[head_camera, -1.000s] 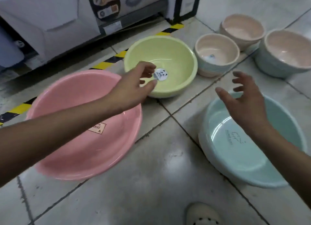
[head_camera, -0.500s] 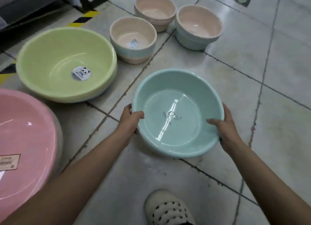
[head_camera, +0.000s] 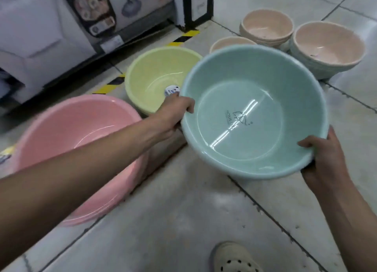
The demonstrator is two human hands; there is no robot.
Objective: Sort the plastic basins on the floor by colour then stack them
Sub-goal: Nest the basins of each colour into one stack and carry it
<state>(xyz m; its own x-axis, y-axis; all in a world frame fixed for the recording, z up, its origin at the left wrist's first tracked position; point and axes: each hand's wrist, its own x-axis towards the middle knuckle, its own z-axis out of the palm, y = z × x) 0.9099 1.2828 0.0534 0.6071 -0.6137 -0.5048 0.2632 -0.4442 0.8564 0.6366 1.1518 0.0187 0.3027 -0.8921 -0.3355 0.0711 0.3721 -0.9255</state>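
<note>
A light blue basin (head_camera: pixel 253 100) is held up off the tiled floor, tilted a little toward me. My left hand (head_camera: pixel 175 110) grips its left rim and my right hand (head_camera: pixel 320 157) grips its near right rim, thumbs over the edge. A pink basin (head_camera: pixel 61 133) sits on the floor at the left, partly under my left forearm. Behind it a yellow-green basin (head_camera: pixel 151 78) with a round sticker rests on the floor, its right side hidden by the blue basin.
Several beige-lined smaller basins stand at the back right: one stack (head_camera: pixel 265 25), one larger (head_camera: pixel 326 45), one mostly hidden (head_camera: pixel 228 42). Boxed goods on a low shelf (head_camera: pixel 61 27) line the back left, edged by yellow-black floor tape (head_camera: pixel 183 37). My shoe (head_camera: pixel 232 259) is at the bottom.
The blue basin has been lifted off the floor with both hands and moved up toward the yellow-green basin; a second earlier both hands were free and reaching.
</note>
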